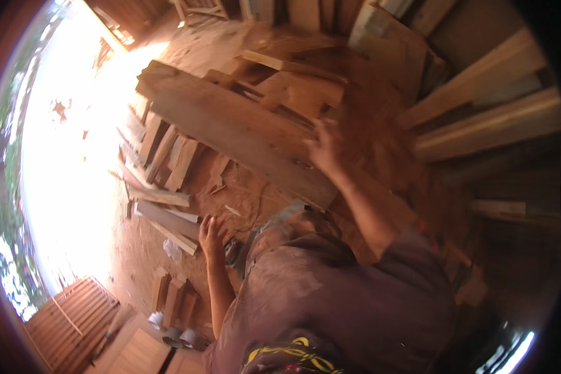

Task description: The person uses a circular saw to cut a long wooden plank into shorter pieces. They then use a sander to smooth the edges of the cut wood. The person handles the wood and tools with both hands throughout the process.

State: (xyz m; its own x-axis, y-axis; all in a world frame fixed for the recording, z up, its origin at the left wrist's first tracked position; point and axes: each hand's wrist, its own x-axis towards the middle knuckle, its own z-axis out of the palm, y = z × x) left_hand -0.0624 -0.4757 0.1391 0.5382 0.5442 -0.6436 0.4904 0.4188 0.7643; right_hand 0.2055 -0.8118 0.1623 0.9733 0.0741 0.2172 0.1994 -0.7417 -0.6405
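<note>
A long, wide wooden plank (230,128) lies slantwise in front of me, from the far left down to near my legs. My right hand (326,146) is at the plank's right edge, fingers bent a little and apart. Blur hides whether it touches the wood. My left hand (212,234) hangs low at my left side, fingers loosely apart, with nothing seen in it. Short wood offcuts (165,218) lie on the ground beside that hand.
More boards (311,90) are piled beyond the plank. Thick timber beams (492,124) stack up at the right. A slatted wooden panel (75,321) rests at the lower left, near several short blocks (174,299). A crumpled clear plastic piece (172,250) lies on the brown ground.
</note>
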